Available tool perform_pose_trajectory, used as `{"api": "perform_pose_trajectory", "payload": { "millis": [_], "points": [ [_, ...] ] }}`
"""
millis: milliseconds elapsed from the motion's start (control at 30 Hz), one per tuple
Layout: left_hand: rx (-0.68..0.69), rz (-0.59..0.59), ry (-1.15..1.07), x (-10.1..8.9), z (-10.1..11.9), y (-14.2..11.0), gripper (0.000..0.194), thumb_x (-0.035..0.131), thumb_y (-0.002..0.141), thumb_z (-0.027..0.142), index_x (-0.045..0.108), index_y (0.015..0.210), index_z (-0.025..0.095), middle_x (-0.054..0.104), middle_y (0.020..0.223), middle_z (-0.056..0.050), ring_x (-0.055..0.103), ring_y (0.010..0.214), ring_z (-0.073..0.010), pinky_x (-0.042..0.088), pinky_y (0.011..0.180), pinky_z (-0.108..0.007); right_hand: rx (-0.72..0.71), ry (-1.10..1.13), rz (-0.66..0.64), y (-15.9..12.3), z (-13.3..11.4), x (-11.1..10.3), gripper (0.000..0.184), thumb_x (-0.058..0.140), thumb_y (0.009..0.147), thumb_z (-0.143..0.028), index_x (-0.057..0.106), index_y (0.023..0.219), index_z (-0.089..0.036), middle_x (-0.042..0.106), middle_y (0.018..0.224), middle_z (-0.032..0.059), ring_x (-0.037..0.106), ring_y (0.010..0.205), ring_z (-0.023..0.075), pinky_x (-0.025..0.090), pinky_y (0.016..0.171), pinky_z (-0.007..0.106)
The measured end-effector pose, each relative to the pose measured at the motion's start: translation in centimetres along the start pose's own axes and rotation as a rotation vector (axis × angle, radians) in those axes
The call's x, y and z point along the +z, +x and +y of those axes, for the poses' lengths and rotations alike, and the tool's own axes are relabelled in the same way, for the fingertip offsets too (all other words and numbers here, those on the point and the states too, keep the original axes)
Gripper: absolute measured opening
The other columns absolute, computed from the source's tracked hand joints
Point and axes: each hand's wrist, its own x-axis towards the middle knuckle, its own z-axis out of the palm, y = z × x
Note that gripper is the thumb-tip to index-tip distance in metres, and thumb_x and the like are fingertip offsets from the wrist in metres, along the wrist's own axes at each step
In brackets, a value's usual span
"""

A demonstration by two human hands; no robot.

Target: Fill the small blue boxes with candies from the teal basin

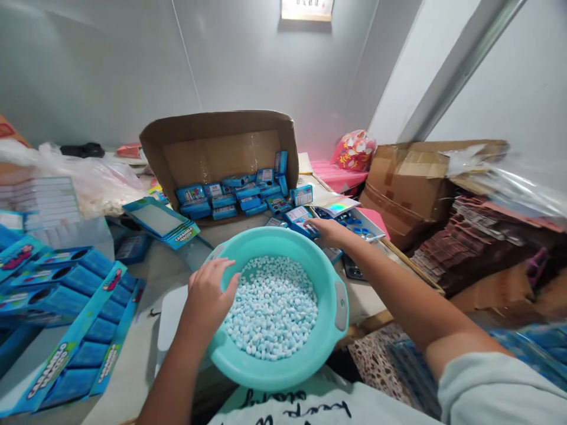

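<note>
A turquoise plastic basin [277, 369] stands in front of me, its bottom covered by many small pale-blue and white candies [272, 310]. Over the basin's left rim is my left hand [211, 292], fingers apart and holding nothing. Beyond the far right rim, my right hand [326, 231] has its fingers closed around the end of a small blue box [305, 226]; part of the grip is hidden. Other blue boxes lie right behind it, and a carton on its side [212, 141] holds several more [248, 192].
Blue display trays with box sleeves [75, 330] fill the left of the table. An opened display carton [162, 221] lies behind the basin. At right are a shallow white tray [361, 224], a brown carton [403, 183] and stacked flat packaging [465, 236].
</note>
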Motion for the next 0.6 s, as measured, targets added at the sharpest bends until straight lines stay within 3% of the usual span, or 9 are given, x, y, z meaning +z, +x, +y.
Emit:
{"api": "perform_pose_trajectory", "payload": {
  "millis": [100, 167, 267, 300, 367, 433, 500, 567, 600],
  "points": [
    [-0.055, 0.011, -0.128, -0.2, -0.1, -0.1, 0.036, 0.055, 0.096, 0.040, 0.062, 0.126, 0.023, 0.069, 0.129, -0.008, 0.065, 0.116, -0.0285, 0.046, 0.105, -0.049, 0.043, 0.032, 0.089, -0.8, 0.8, -0.3, 0.063, 0.060, 0.091, -0.025, 0.042, 0.151, -0.016, 0.067, 0.131, 0.0157, 0.066, 0.112, 0.0275, 0.050, 0.096, 0.037],
    [-0.150, 0.037, -0.206, -0.6, 0.1, -0.6, 0.044, 0.057, 0.095, 0.043, 0.057, 0.134, 0.024, 0.068, 0.130, -0.007, 0.068, 0.105, -0.0263, 0.054, 0.093, -0.043, 0.117, 0.134, 0.268, -1.5, 1.0, -1.7, 0.063, 0.047, 0.098, -0.030, 0.031, 0.157, -0.012, 0.067, 0.129, 0.0185, 0.068, 0.107, 0.0279, 0.053, 0.093, 0.041],
    [-0.100, 0.263, -0.241, -1.8, 1.1, -1.3, 0.045, 0.058, 0.095, 0.041, 0.054, 0.136, 0.023, 0.066, 0.132, -0.008, 0.065, 0.114, -0.0251, 0.054, 0.098, -0.040, 0.105, 0.411, 0.557, -3.0, -1.4, -5.0, 0.061, 0.045, 0.099, -0.037, 0.036, 0.156, -0.016, 0.066, 0.134, 0.0153, 0.068, 0.107, 0.0268, 0.057, 0.089, 0.042],
    [-0.028, 0.348, -0.229, -2.3, 1.6, -1.4, 0.046, 0.060, 0.094, 0.039, 0.054, 0.136, 0.021, 0.064, 0.134, -0.010, 0.061, 0.123, -0.0260, 0.050, 0.106, -0.042, 0.023, 0.465, 0.559, -3.6, -3.1, -6.2, 0.060, 0.047, 0.099, -0.040, 0.041, 0.154, -0.018, 0.064, 0.137, 0.0134, 0.067, 0.112, 0.0270, 0.058, 0.089, 0.041],
    [0.093, 0.391, -0.228, -3.6, 3.1, -1.2, 0.064, 0.068, 0.088, 0.042, 0.047, 0.145, 0.019, 0.057, 0.144, -0.013, 0.052, 0.136, -0.0291, 0.041, 0.117, -0.046, -0.239, 0.431, 0.338, -4.8, -7.7, -8.3, 0.051, 0.057, 0.097, -0.042, 0.057, 0.144, -0.024, 0.066, 0.135, 0.0080, 0.065, 0.118, 0.0255, 0.054, 0.099, 0.040],
    [0.126, 0.185, -0.315, -4.7, 4.4, -0.5, 0.081, 0.076, 0.080, 0.047, 0.044, 0.151, 0.022, 0.057, 0.146, -0.012, 0.055, 0.133, -0.0320, 0.044, 0.114, -0.048, -0.506, 0.363, 0.063, -5.6, -12.7, -9.3, 0.040, 0.061, 0.096, -0.038, 0.067, 0.133, -0.025, 0.073, 0.123, 0.0062, 0.068, 0.109, 0.0217, 0.054, 0.098, 0.036],
    [0.082, -0.201, -0.483, -5.2, 5.0, 0.3, 0.075, 0.076, 0.079, 0.050, 0.053, 0.146, 0.025, 0.066, 0.135, -0.008, 0.064, 0.119, -0.0318, 0.052, 0.104, -0.048, -0.642, 0.340, -0.041, -5.6, -16.4, -9.2, 0.032, 0.066, 0.093, -0.031, 0.072, 0.124, -0.023, 0.074, 0.117, 0.0071, 0.069, 0.105, 0.0207, 0.054, 0.095, 0.034],
    [-0.016, -0.521, -0.669, -4.9, 4.6, 0.6, 0.061, 0.072, 0.082, 0.046, 0.062, 0.138, 0.024, 0.072, 0.123, -0.007, 0.068, 0.109, -0.0301, 0.056, 0.096, -0.045, -0.633, 0.424, -0.041, -4.8, -17.8, -8.2, 0.025, 0.071, 0.090, -0.031, 0.075, 0.112, -0.019, 0.075, 0.109, 0.0068, 0.070, 0.099, 0.0195, 0.054, 0.090, 0.032],
    [-0.081, -0.591, -0.728, -4.5, 4.1, 0.6, 0.062, 0.072, 0.081, 0.044, 0.062, 0.138, 0.023, 0.072, 0.123, -0.008, 0.068, 0.110, -0.0303, 0.057, 0.095, -0.043, -0.570, 0.498, -0.010, -4.1, -17.7, -7.5, 0.023, 0.071, 0.089, -0.032, 0.076, 0.106, -0.018, 0.076, 0.104, 0.0063, 0.070, 0.095, 0.0184, 0.055, 0.087, 0.030]
  ]
}}
